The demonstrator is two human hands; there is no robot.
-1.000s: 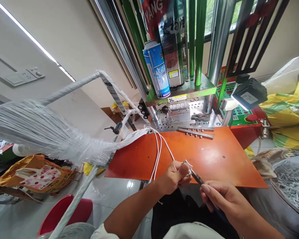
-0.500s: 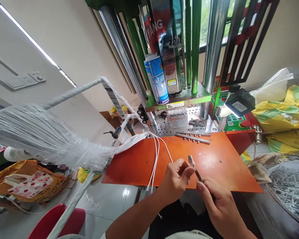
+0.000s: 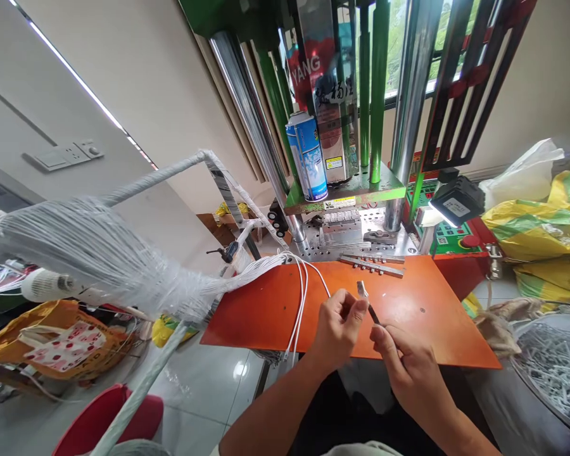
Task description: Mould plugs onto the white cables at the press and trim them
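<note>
My right hand [image 3: 406,358] is closed around the lower end of a thin metal bar [image 3: 372,313], which tilts up and left over the orange board. My left hand [image 3: 336,326] pinches close to the bar's upper part, thumb against fingers. A white cable [image 3: 323,279] runs down into my left hand; its end is hidden by the fingers. Beside it, more white cables [image 3: 303,304] hang over the board's front edge. Toward the press lie metal strips with small studs [image 3: 375,266], apart from both hands.
The orange board [image 3: 256,316] lies before a green press [image 3: 384,188] with a blue spray can [image 3: 308,158] on its plate. A wrapped cable bundle [image 3: 137,253] hangs on a frame at left. A lamp [image 3: 457,201] and a bin of white scraps [image 3: 555,361] stand right.
The view has shifted slightly, so the surroundings sit a little further right and lower. Both hands keep their hold, and the bar's top sits slightly higher in view.
</note>
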